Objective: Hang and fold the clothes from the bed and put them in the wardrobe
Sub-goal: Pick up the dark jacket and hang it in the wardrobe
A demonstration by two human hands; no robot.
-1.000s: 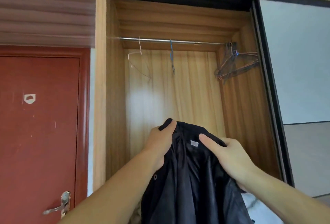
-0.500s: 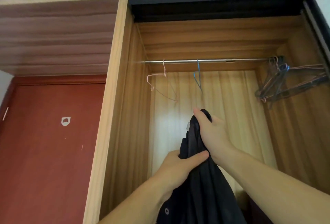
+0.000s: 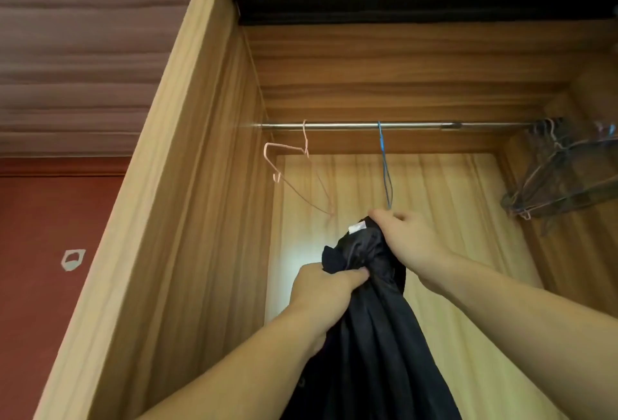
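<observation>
Rail (image 3: 354,125) ran across the upper wardrobe (image 3: 187,185); one wire hanger (image 3: 294,165) hung at its left end, a second hanger (image 3: 385,165) near the middle, a hanger bunch (image 3: 565,172) at the far right. Garment (image 3: 374,319) hung in front of the opening, below the middle hanger; left hand (image 3: 324,292) gripped it lower left, right hand (image 3: 411,239) upper right; door (image 3: 36,269) stood left of the wardrobe.

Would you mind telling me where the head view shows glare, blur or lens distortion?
Head view: a bright glare patch on the wardrobe back panel beside the black garment; the clustered hangers at far right look soft; the wardrobe side post leans, wide-angle distortion.
</observation>
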